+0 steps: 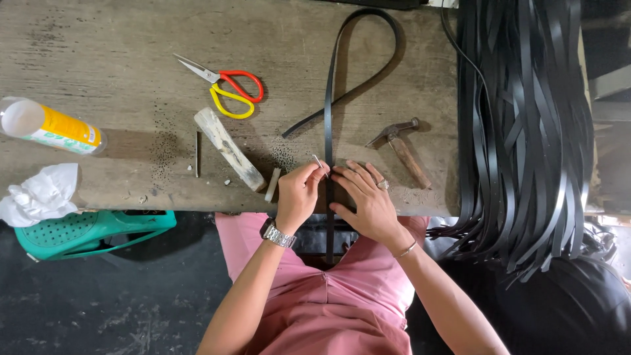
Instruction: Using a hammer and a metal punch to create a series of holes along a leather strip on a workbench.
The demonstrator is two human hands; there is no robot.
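Observation:
A long black strap [328,105] lies looped on the worn wooden table [118,59], its end running off the near edge between my hands. My left hand [299,194], with a wristwatch, pinches a thin metal nail [318,162] and holds its tip against the strap. My right hand [365,197], wearing a ring and bracelet, lies flat with fingers spread, pressing the strap to the table beside the nail.
A small hammer [402,148] lies right of my hands. Red-and-yellow scissors [230,89], a wooden stick [227,148], a metal rod [197,154] and a yellow-labelled tube [52,126] lie to the left. A bundle of black straps [526,131] hangs at right. A green basket [85,230] sits below.

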